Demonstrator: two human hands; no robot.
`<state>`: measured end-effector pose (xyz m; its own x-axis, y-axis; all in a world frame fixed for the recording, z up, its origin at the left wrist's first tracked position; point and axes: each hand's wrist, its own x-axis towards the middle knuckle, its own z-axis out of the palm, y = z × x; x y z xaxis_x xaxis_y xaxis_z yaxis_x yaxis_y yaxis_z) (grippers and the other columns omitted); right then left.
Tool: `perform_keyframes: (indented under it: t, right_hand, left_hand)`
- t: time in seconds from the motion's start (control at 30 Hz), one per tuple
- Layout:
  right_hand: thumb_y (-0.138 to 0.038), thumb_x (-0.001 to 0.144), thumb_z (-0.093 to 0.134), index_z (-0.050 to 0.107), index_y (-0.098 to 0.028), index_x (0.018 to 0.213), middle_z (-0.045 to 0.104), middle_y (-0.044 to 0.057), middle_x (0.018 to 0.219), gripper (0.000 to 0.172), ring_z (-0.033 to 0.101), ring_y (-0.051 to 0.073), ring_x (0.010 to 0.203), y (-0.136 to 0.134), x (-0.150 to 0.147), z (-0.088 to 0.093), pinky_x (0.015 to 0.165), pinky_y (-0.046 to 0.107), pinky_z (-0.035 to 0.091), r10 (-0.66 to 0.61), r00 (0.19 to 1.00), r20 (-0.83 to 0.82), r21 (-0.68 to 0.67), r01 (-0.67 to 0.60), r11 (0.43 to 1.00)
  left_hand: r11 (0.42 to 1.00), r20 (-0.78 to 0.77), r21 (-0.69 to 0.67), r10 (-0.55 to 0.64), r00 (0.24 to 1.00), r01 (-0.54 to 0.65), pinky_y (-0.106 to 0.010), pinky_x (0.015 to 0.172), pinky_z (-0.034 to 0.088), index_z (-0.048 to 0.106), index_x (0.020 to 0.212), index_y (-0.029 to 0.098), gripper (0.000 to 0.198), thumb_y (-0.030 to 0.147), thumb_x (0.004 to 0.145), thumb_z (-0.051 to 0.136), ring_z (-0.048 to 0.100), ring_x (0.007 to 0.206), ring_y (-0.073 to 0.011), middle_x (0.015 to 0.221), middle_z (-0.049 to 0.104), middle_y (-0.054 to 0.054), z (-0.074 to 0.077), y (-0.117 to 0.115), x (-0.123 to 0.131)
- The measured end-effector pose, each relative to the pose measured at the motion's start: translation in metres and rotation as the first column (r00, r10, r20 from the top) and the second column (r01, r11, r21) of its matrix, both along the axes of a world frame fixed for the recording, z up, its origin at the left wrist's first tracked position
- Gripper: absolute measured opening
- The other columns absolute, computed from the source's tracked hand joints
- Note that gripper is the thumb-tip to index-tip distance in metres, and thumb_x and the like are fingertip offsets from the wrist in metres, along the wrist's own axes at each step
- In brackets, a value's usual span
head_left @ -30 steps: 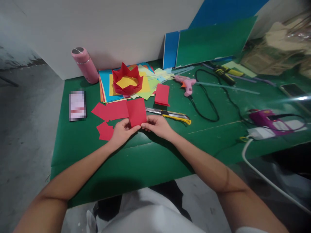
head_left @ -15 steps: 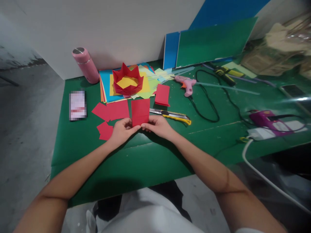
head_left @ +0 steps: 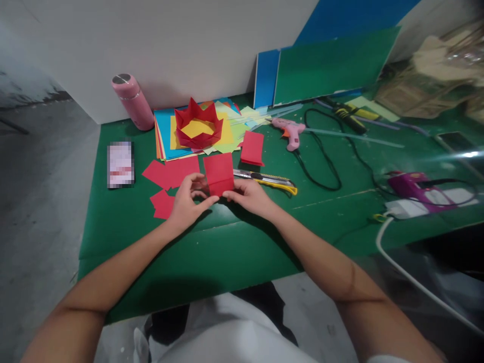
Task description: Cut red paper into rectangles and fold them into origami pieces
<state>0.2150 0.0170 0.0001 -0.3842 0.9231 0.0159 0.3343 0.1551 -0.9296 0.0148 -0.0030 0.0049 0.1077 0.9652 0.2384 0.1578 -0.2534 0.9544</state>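
Note:
A folded piece of red paper [head_left: 219, 172] stands tilted up between my two hands, with a crease running across its lower part. My right hand [head_left: 251, 195] pinches it at the lower right corner, thumb in front. My left hand [head_left: 188, 200] has its fingers curled at the paper's left edge and its thumb by the bottom edge; some fingertips are hidden. Just left lie red paper pieces [head_left: 183, 172] and a smaller red scrap [head_left: 163, 204]. Beyond my right hand are a folded red paper stack [head_left: 252, 147] and a yellow utility knife [head_left: 278, 183].
A red paper crown [head_left: 198, 139] rests on coloured paper sheets [head_left: 162, 133]. Behind stands a pink bottle [head_left: 134, 103]; a blurred-out packet [head_left: 120, 165] lies at left. Rightward are a pink glue gun [head_left: 289, 131] with its cord, a power strip [head_left: 406, 207] and a green board [head_left: 333, 68].
The red paper's lower part now shows a clear crease and tilts differently. My left hand's fingers have lifted and spread further from the thumb; my right hand has barely shifted.

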Motion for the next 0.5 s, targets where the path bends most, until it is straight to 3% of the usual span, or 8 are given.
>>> perform_keyframes:
  t: [0.17,0.3,0.4,0.5]
  right_hand:
    - [-0.039,0.082,0.06,0.064,-0.017,0.073,0.063,0.0,0.062,0.024,0.054,0.013,0.057,-0.003,-0.003,0.006,0.057,0.025,0.04,0.045,0.997,0.063,0.036,-0.048,0.998]
    - [-0.03,0.086,0.055,0.063,-0.019,0.075,0.064,0.001,0.065,0.018,0.053,0.014,0.057,0.001,0.013,0.014,0.059,0.027,0.039,-0.147,0.969,0.2,0.213,0.103,0.971]
    - [-0.024,0.086,0.055,0.063,-0.019,0.078,0.068,0.006,0.077,0.013,0.057,0.019,0.069,0.006,0.031,0.019,0.066,0.031,0.041,-0.313,0.892,0.325,0.43,0.156,0.889]
    - [-0.027,0.084,0.062,0.065,-0.02,0.084,0.069,0.009,0.087,0.008,0.058,0.024,0.082,0.01,0.045,0.019,0.075,0.036,0.042,-0.329,0.833,0.446,0.526,0.054,0.849]
  left_hand:
    - [0.998,0.033,-0.049,-0.025,0.999,0.027,-0.025,0.066,0.053,0.036,0.107,0.024,0.046,0.027,0.077,0.07,0.063,0.073,-0.0109,0.089,0.056,0.001,-0.008,0.002,0.004]
    - [0.999,0.031,-0.011,0.046,0.998,-0.046,-0.02,0.062,0.049,0.031,0.102,0.026,0.045,0.018,0.077,0.067,0.057,0.072,-0.0081,0.086,0.048,0.004,-0.013,0.008,-0.004]
    - [0.996,-0.16,0.064,0.074,0.984,-0.064,-0.019,0.06,0.046,0.035,0.106,0.025,0.039,0.014,0.08,0.062,0.051,0.067,-0.0067,0.089,0.045,0.003,-0.014,0.012,-0.013]
    - [0.984,-0.463,0.176,0.046,0.885,0.041,-0.027,0.073,0.05,0.049,0.106,0.021,0.023,0.013,0.087,0.056,0.053,0.075,-0.0106,0.096,0.048,-0.001,-0.011,0.014,-0.019]
